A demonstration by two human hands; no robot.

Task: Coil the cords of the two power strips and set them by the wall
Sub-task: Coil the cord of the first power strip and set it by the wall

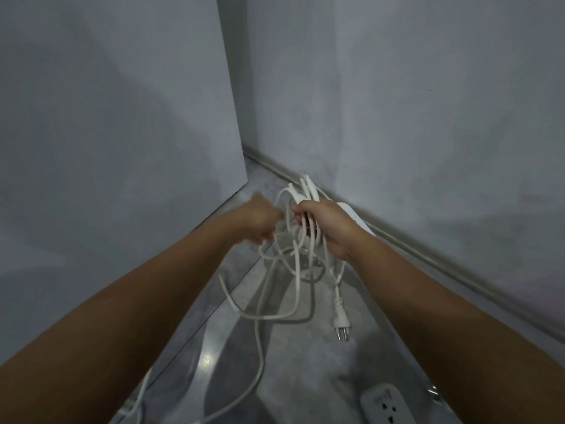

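My right hand (328, 229) grips a bundle of loose white cord loops (301, 249) held up over the floor. A white power strip body (356, 220) shows just behind that hand, by the wall's base. My left hand (260, 220), blurred, holds a strand of the same cord beside the bundle. A white plug (341, 321) dangles from the loops with its pins down. More cord (258, 356) trails to the lower left. A second power strip (386, 403) lies on the floor at the bottom edge, sockets up.
A grey wall (428, 117) runs along the right with a skirting strip (443, 264) at its base. A flat grey panel (122, 117) stands on the left. Between them lies a narrow, glossy grey floor (293, 377).
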